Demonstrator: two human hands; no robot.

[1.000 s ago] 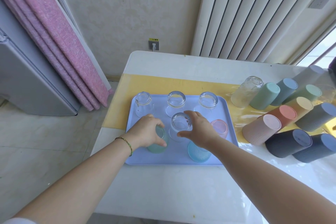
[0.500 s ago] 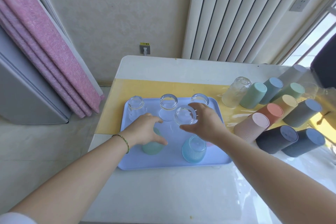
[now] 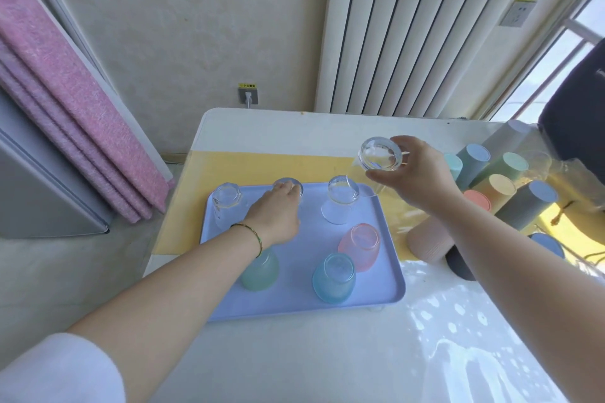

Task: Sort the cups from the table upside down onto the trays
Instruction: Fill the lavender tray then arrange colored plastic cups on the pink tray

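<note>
Holding the clear glass cup [image 3: 379,154] in the air just off the far right corner of the pale lilac plastic tray [image 3: 304,258], my right hand [image 3: 417,175] has its thumb and fingers clamped round the wall near the thick base. The base faces me and the cup is tilted, mouth down and away. My left hand [image 3: 275,216] lies over the tray with its fingertips on the middle clear glass [image 3: 293,187] of the back row. Whether they grip it I cannot tell.

To do this well, I judge I should level the cup so its rim is flat before lowering it. The spot should be bare and well apart from its neighbours, so that glass does not knock glass. I should let go only once the whole rim sits. The wall is smooth and likely slippery, so a firm pinch suits it.

The back-row glasses are glossy, see-through and heavy-bottomed. The green frosted tumbler [image 3: 262,271], blue frosted tumbler [image 3: 334,278] and pink frosted tumbler [image 3: 360,245] look matte and rounded. The ribbed plastic cups [image 3: 501,186] lie heaped on their sides on the shiny white table [image 3: 327,363].
</note>
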